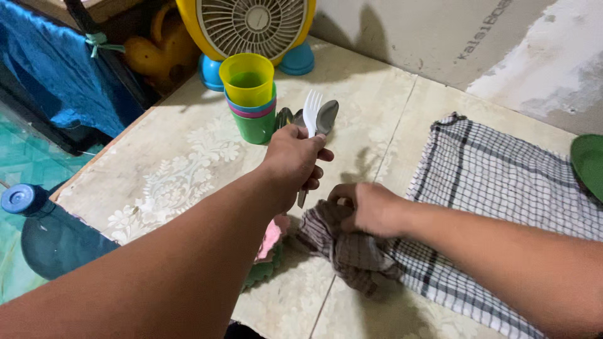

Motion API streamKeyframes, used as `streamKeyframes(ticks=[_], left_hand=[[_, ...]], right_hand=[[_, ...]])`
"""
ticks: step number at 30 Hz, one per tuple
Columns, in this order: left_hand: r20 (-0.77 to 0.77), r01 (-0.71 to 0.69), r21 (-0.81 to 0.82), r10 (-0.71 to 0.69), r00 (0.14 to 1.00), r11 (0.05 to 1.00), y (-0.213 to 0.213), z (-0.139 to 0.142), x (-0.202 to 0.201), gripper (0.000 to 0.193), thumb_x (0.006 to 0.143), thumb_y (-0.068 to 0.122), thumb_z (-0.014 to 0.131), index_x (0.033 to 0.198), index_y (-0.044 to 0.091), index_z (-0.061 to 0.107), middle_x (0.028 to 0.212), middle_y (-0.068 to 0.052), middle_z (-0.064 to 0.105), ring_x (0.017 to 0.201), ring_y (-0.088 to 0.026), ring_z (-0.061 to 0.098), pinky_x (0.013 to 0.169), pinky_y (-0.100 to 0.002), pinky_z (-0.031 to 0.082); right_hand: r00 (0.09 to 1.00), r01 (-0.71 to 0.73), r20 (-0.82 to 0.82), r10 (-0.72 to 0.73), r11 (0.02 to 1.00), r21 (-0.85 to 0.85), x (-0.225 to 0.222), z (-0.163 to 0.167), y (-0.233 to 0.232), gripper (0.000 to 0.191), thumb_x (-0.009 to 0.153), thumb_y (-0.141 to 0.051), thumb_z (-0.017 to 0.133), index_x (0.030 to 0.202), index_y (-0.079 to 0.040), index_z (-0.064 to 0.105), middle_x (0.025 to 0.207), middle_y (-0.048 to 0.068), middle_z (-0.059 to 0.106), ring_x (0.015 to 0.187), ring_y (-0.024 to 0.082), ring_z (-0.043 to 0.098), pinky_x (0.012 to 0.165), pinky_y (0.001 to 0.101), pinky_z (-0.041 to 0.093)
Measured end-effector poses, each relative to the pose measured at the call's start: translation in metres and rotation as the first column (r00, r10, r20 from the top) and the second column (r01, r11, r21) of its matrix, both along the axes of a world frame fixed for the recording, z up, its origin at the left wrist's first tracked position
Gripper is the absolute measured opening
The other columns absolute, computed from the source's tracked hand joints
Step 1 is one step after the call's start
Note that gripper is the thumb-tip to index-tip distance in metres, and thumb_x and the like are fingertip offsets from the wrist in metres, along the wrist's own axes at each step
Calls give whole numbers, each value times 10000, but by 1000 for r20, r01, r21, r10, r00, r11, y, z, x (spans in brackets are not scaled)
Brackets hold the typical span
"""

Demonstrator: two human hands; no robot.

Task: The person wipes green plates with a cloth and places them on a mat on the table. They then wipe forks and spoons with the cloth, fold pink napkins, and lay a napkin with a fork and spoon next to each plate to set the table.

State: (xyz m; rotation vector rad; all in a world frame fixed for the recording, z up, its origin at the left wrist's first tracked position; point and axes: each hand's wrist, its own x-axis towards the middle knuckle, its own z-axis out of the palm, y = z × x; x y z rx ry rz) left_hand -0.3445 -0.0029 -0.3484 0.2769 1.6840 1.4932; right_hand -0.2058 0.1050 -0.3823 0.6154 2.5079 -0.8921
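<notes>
Left hand [294, 158] is closed round a bunch of cutlery [314, 119]: white plastic fork, metal spoon, prob more behind, handles hidden in the fist. It's held above the tiled counter [188, 169], just beside the stacked plastic cups [250, 94]. Right hand [367, 208] bunches up a corner of the checked cloth [490, 182]; fingertips buried in the fabric. Green plate [590, 163] cut off at the edge. Fan [248, 25] only partly in shot.

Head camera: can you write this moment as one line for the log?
left hand: grip shut on cutlery bundle | right hand: grip shut on checked cloth | stacked cups: beside cutlery | fan: behind cups
</notes>
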Motion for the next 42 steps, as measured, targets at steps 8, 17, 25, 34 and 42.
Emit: streamKeyframes(ticks=[8, 17, 25, 34, 42], left_hand=[[-28, 1, -33, -2, 1000, 999, 9, 61, 45, 187, 986, 215, 574, 1101, 92, 493, 867, -62, 727, 510, -126, 421, 421, -296, 360], [194, -50, 104, 29, 981, 993, 46, 138, 102, 102, 980, 142, 504, 1041, 67, 472, 806, -68, 591, 494, -109, 336, 402, -272, 258], [350, 54, 327, -173, 921, 943, 91, 195, 168, 187, 1023, 232, 488, 909, 89, 451, 715, -13, 458, 465, -86, 288, 366, -254, 240], [358, 33, 434, -206, 911, 900, 134, 258, 254, 161, 1033, 235, 466, 933, 109, 476, 699, -1, 457, 512, -81, 341, 398, -214, 271], [482, 65, 410, -276, 831, 910, 139, 277, 308, 130, 1018, 215, 404, 1014, 93, 450, 711, -24, 447, 519, -72, 334, 396, -194, 276]], right_hand=[[875, 375, -216, -433, 889, -264, 32, 58, 43, 298, 842, -170, 660, 1107, -95, 774, 981, 89, 793, 906, 181, 713, 842, 328, 555], [604, 468, -311, -734, 642, -607, 107, 163, 95, 149, 897, -130, 529, 879, -38, 645, 798, 75, 649, 718, 180, 621, 655, 344, 546], [428, 514, -541, -724, 687, -513, 175, 277, 111, 198, 889, -84, 645, 1082, -128, 639, 989, 88, 738, 869, 148, 703, 734, 311, 581], [602, 431, -704, -377, 895, -110, 239, 338, 105, 308, 934, -299, 645, 1176, -161, 776, 1058, 10, 813, 942, 126, 771, 855, 292, 604], [641, 529, -723, -257, 831, 174, 275, 362, 118, 238, 902, -270, 681, 1110, -181, 753, 902, 27, 798, 786, 153, 761, 727, 314, 607]])
